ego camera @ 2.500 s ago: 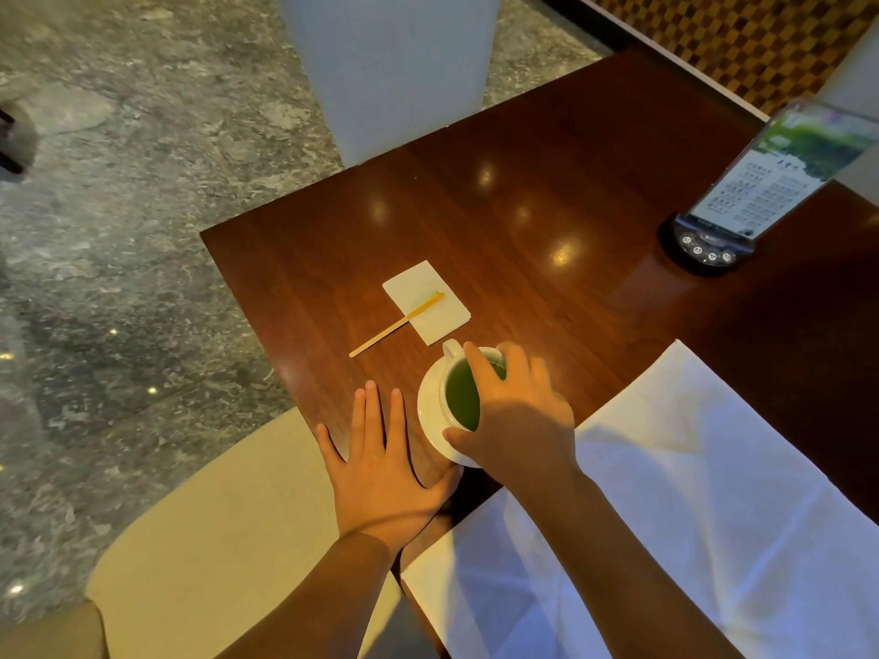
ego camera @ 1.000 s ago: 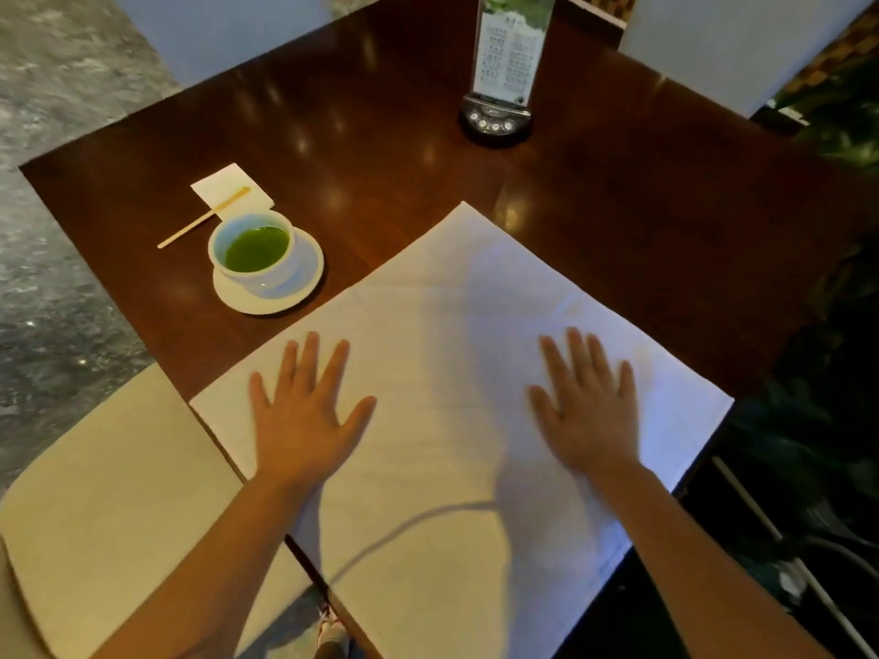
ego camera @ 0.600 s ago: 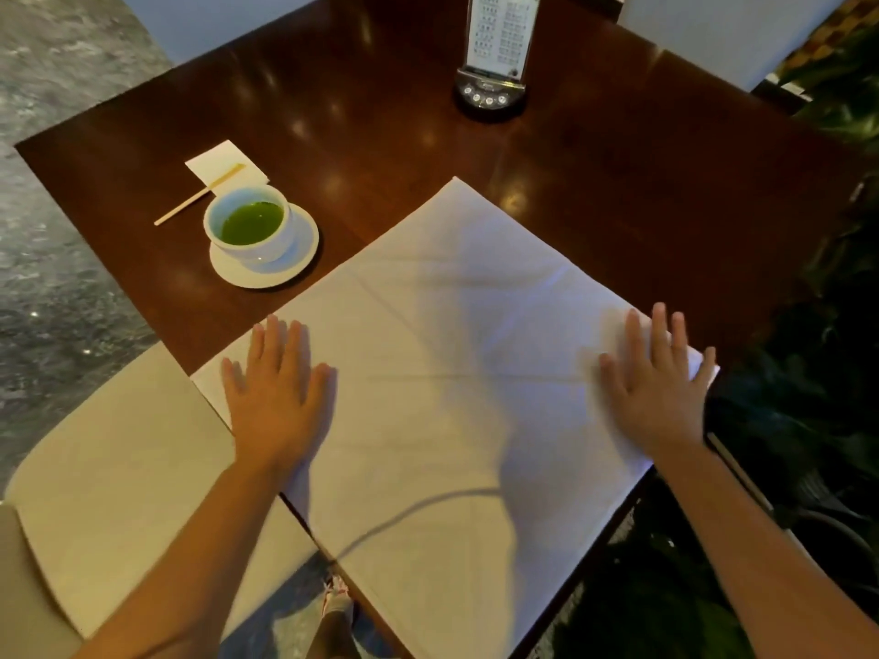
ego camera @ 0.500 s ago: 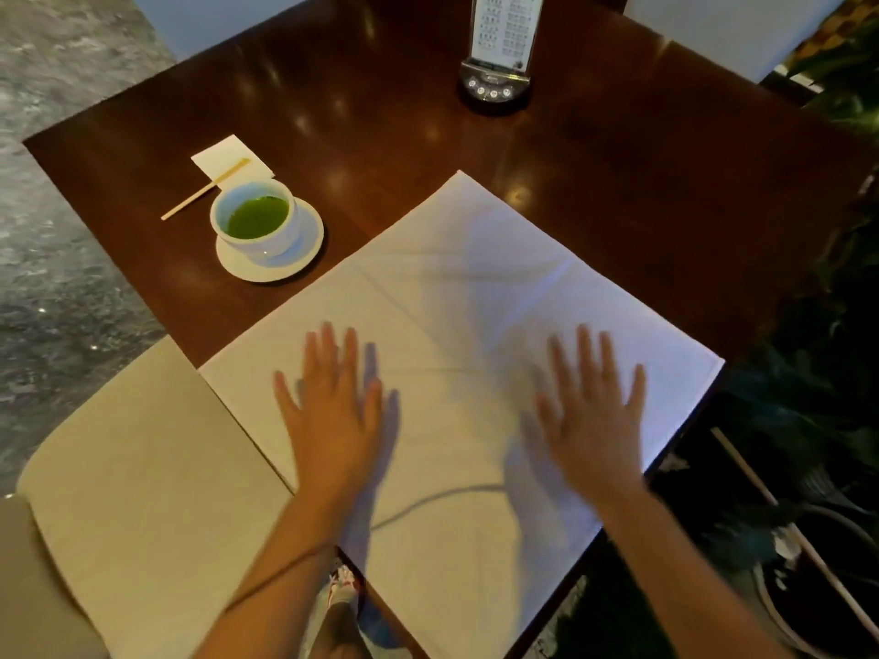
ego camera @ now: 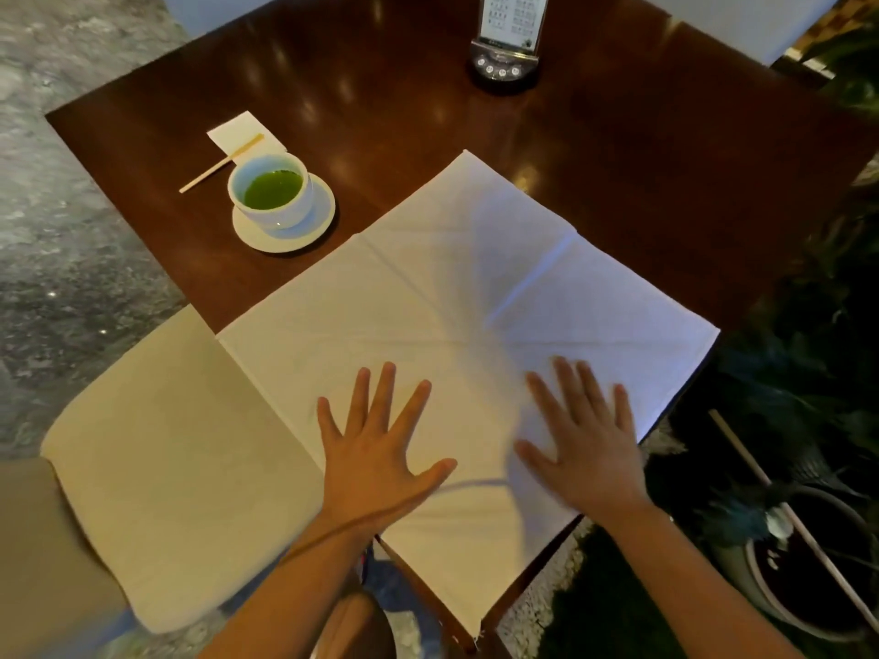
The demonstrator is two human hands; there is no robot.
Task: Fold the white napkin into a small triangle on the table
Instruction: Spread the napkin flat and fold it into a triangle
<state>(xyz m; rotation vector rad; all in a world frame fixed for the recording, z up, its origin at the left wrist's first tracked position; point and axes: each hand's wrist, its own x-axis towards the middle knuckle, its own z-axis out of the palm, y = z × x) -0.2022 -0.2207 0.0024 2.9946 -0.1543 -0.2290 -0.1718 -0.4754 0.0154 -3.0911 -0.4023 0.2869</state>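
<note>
Nearest to the camera, the person's two bare forearms reach forward over the edge of the dark brown polished wooden surface (ego camera: 618,149). The left hand (ego camera: 380,449) lies flat, palm down, on the near part of the large white square cloth napkin (ego camera: 428,297), and its fingers (ego camera: 380,392) are spread apart and hold nothing. The right hand (ego camera: 585,444) lies flat in the same way just beside it, a little to the right, also with the fingers (ego camera: 568,387) spread and empty; its outline is slightly blurred. The napkin is fully unfolded, with visible crease lines crossing near its middle. It is turned like a diamond: one corner points away from the person, and the nearest corner hangs over the edge of the surface. To the left, below the surface, there is a pale beige seat cushion (ego camera: 180,449). Farther left on the surface, apart from the napkin, stands a white ceramic cup of green liquid (ego camera: 271,190) on a white round saucer (ego camera: 311,228). Just behind the cup lie a thin wooden stick (ego camera: 221,163) and a small white paper square (ego camera: 238,130), the stick resting across the paper. At the far side stands a printed card in a black round holder with buttons (ego camera: 505,69).
</note>
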